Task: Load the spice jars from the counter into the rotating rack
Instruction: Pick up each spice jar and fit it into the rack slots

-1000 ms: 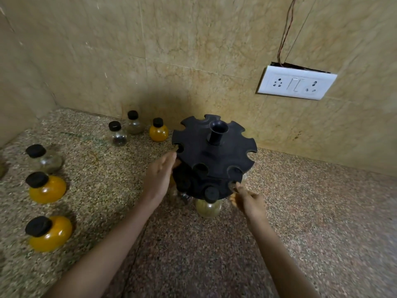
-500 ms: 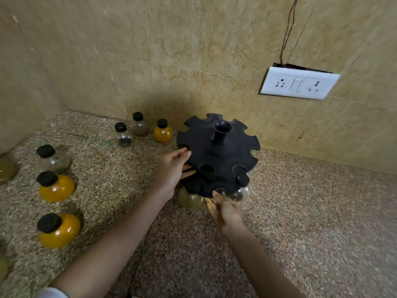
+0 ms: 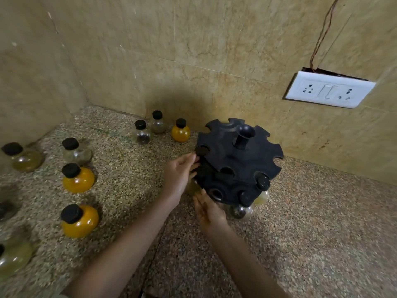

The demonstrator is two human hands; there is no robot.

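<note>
With grip apart, left hand [image 3: 180, 173] and right hand [image 3: 209, 210] touch the rack [image 3: 240, 166] on the counter [image 3: 311, 222], I think to turn a free slot forward; next needs picking a jar [image 3: 79, 181].

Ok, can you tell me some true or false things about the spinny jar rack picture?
1. The black plastic rotating rack stands on the speckled stone counter. True.
2. Every jar is loaded. False: several stand on the counter, like the round yellow-filled jar with a black cap.
3. The left hand touches the rack. True.
4. The right hand grips a jar. False: its fingers are straight, beside the rack's lower tier.
</note>
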